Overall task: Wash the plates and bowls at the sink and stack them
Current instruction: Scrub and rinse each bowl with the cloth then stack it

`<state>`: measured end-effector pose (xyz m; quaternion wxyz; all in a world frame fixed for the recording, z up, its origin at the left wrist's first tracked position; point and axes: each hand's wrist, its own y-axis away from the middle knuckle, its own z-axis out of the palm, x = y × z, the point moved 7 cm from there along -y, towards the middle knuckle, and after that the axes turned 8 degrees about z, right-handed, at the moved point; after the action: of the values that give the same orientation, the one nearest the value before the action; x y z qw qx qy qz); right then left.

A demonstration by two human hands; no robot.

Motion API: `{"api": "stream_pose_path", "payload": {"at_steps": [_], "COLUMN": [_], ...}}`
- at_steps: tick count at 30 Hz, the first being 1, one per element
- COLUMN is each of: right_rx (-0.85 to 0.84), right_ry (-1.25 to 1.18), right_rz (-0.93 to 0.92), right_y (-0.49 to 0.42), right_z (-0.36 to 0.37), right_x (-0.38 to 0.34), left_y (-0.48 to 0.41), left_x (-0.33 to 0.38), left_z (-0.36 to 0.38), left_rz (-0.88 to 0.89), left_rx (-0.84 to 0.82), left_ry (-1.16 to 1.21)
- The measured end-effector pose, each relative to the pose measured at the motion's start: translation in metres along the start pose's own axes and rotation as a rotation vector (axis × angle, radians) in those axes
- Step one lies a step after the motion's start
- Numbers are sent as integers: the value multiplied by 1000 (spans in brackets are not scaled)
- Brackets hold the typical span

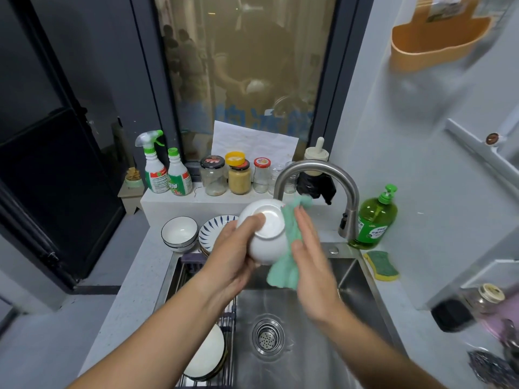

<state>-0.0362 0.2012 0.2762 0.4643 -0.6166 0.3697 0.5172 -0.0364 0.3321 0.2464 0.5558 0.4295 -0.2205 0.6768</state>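
Note:
My left hand (234, 256) grips a white bowl (266, 234) above the steel sink (351, 279), its foot ring turned towards me. My right hand (313, 262) presses a green cloth (286, 248) flat against the bowl's right side, fingers straight. Two stacked white bowls (179, 233) with dark rims stand on the counter at the back left. Beside them lies a stack of plates (213, 234) with blue leaf strokes, partly hidden by my left hand. A white plate (207, 355) with a dark rim leans in the rack at the sink's left.
The curved tap (317, 169) arches just behind the bowl. A green soap bottle (376, 217) and a yellow-green sponge (383, 265) sit at the sink's right. Spray bottles (165, 169) and jars (238, 175) line the ledge behind. The drain (266, 336) lies below.

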Motion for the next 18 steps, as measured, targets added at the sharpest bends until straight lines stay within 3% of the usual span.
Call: {"api": "stream_pose_path", "payload": {"at_steps": [2,8,12,15,18], "right_rx": [50,127,203,109,-155], "right_ry": [55,-119,92,166,340], "right_rz": [-57,111,35,20,-2], "right_y": [8,-27,-16,-24,-31], "right_z": [5,-6,-7,-21,-27], "right_x": [3,-1,-9,-8,-9], "left_y": [3,14,24,26,16], "left_x": [-8,-17,-22,-27,-10], "left_z": [4,16,19,6,0], "left_rz": [8,90,65,-48,-113], "left_rx": [14,94,93,-6,-145], "left_ry": [81,205,160,-119,-294]}}
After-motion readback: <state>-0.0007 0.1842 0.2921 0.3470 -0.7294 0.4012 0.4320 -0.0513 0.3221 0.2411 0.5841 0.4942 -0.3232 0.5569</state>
